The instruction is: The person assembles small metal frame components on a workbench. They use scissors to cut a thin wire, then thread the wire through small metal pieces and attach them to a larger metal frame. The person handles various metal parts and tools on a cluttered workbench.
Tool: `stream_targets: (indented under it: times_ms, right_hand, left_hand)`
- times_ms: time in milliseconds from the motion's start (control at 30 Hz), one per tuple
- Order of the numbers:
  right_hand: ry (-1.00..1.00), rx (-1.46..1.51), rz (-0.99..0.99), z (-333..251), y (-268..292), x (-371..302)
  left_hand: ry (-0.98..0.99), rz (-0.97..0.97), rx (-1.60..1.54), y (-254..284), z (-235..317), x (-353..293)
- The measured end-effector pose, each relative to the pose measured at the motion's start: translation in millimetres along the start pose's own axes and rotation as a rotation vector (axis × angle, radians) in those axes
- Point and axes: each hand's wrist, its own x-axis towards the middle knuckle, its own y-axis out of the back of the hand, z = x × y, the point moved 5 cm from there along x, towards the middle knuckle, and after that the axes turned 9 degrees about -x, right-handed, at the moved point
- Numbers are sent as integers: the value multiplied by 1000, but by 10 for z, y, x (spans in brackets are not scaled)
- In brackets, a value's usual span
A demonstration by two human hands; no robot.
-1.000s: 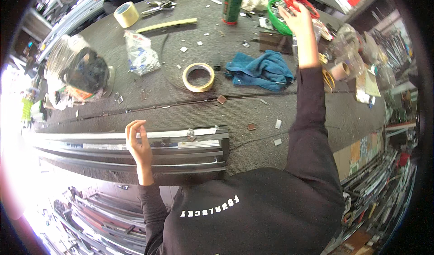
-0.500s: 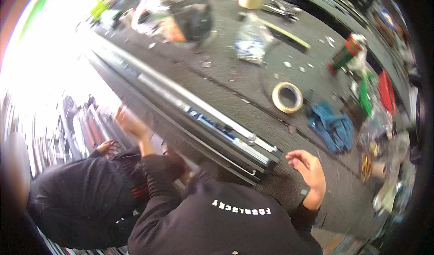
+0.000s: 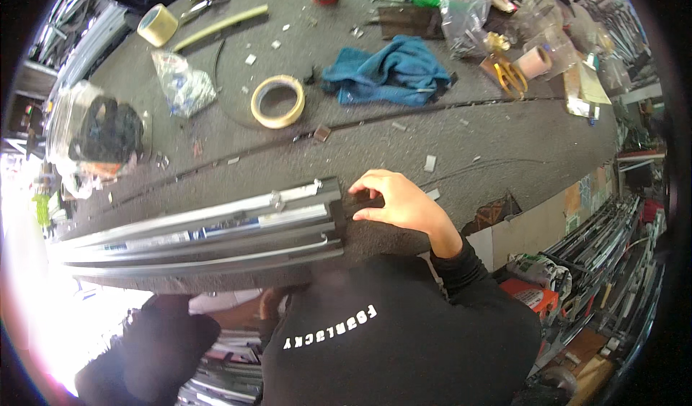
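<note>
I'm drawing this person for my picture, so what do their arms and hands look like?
The right sleeve is black and long, but stops short of the wrist. It belongs to a black top with curved white lettering on it. The right hand is bare, with no glove. I can't see the left hand clearly enough to describe.
</note>
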Motion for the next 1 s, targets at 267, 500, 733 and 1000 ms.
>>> stream_targets:
  times_ms: [267, 500, 733, 1000]
  right_hand:
    - [43, -215, 372, -86, -361, -180]
    - [66, -194, 559, -32, -445, -416]
    - [10, -330, 790, -61, -669, -548]
    - [-125, -176, 831, 5, -683, -849]
  left_hand:
    - [128, -1092, 693, -1114, 1654, -885]
    - [-161, -1621, 689, -1574, 2612, -1523]
    - [-1191, -1178, 884, -2786, 2107, -1405]
    - [-1211, -1203, 937, -2825, 2094, -1431]
